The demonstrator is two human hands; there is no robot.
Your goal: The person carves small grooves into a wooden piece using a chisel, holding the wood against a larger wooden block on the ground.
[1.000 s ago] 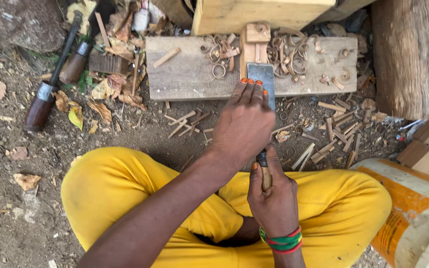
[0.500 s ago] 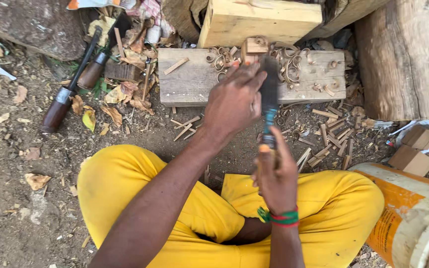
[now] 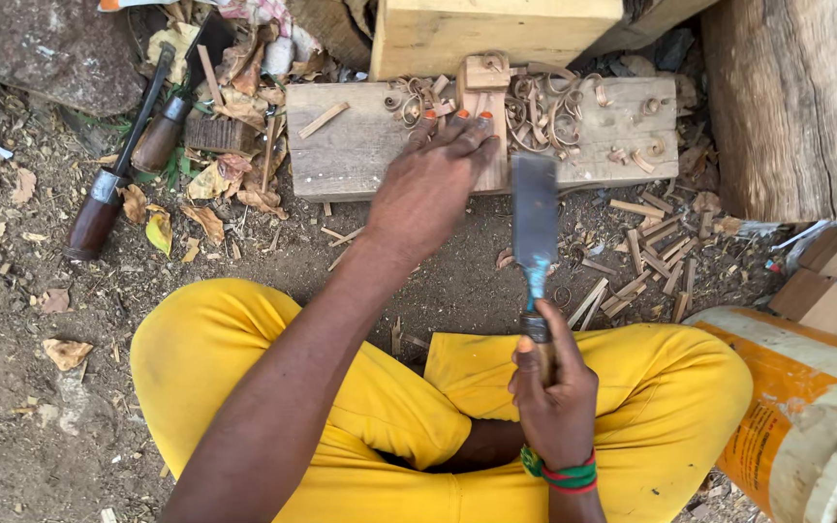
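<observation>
Pale wood fills the upper middle of the head view: a weathered plank (image 3: pixel 360 145) lies across the dirt, strewn with curled shavings (image 3: pixel 544 107), and a small wood block (image 3: pixel 484 126) rests on it near the centre. The left hand (image 3: pixel 433 189) presses down on that block, fingertips spread over its top, pinning it. The right hand (image 3: pixel 554 392), low and right of centre, is closed around the handle of a broad chisel (image 3: pixel 535 218), whose blade hangs just right of the block, apart from it and above the plank's near edge. This looks like the pause between cuts in carving the block. A next stroke would call for setting the edge on the wood, clear of the left fingers. Two dark-handled tools (image 3: pixel 113 184) lie at upper left; an orange-and-white drum (image 3: pixel 806 416) stands at lower right.
</observation>
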